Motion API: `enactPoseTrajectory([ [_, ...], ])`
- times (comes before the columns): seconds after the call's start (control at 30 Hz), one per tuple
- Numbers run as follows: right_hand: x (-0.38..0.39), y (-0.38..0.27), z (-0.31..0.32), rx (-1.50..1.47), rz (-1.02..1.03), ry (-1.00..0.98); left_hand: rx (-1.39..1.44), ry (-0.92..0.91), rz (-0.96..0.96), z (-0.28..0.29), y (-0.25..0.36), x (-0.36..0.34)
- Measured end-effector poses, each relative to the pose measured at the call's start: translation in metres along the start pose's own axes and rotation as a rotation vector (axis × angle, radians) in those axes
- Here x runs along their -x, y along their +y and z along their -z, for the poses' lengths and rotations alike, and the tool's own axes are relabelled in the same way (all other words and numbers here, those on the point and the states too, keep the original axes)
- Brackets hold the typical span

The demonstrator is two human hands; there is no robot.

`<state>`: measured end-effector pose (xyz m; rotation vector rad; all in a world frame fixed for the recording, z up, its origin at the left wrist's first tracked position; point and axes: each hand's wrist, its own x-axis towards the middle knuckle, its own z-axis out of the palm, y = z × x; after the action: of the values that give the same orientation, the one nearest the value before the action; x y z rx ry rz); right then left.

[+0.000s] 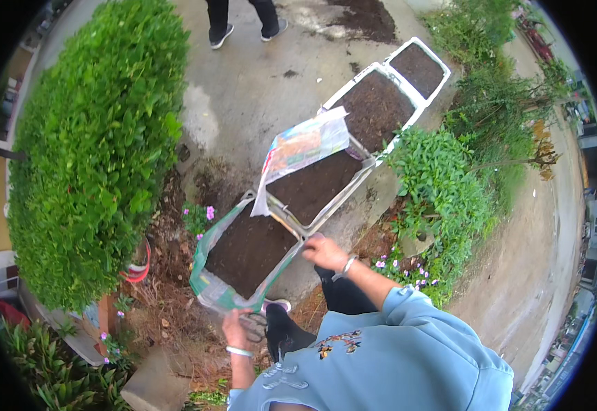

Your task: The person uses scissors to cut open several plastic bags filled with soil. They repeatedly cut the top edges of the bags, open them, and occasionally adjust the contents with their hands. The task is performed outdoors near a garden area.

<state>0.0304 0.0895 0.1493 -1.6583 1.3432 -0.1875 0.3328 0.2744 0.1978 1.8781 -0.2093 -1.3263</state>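
Note:
My left hand (pixel 235 329) is closed at the near edge of a green-and-white plastic bag (pixel 211 291) that lines a soil-filled box. Beside its fingers are the dark looped handles of a pair of scissors (pixel 254 329), which the hand appears to hold. My right hand (pixel 324 253) is closed at the box's right corner, pinching what looks like the bag's edge; the fingertips are partly hidden. Dark soil (pixel 250 250) fills this nearest box. Beyond it stands a second box of soil (pixel 315 188), with a printed plastic bag (pixel 305 147) standing up along its left side.
Two more white boxes of soil, a middle one (pixel 377 106) and a far one (pixel 418 68), continue the row. A leafy hedge (pixel 96 151) rises at left, green shrubs (pixel 435 178) at right. A person's legs (pixel 244 17) stand on the concrete; a stone block (pixel 153 383) lies lower left.

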Motion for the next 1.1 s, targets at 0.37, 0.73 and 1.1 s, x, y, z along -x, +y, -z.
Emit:
enactPoseTrajectory([
  [0.37,0.05,-0.078,0.032,-0.166,0.342,-0.183,0.279,-0.188,-0.005,-0.174,0.054,0.014],
  [0.73,0.084,-0.145,0.025,-0.139,0.267,-0.19,0.449,-0.125,-0.077,-0.138,0.063,0.028],
  [1.1,0.07,-0.129,0.018,-0.07,0.04,-0.34,0.27,-0.331,-0.087,-0.075,0.046,0.049],
])
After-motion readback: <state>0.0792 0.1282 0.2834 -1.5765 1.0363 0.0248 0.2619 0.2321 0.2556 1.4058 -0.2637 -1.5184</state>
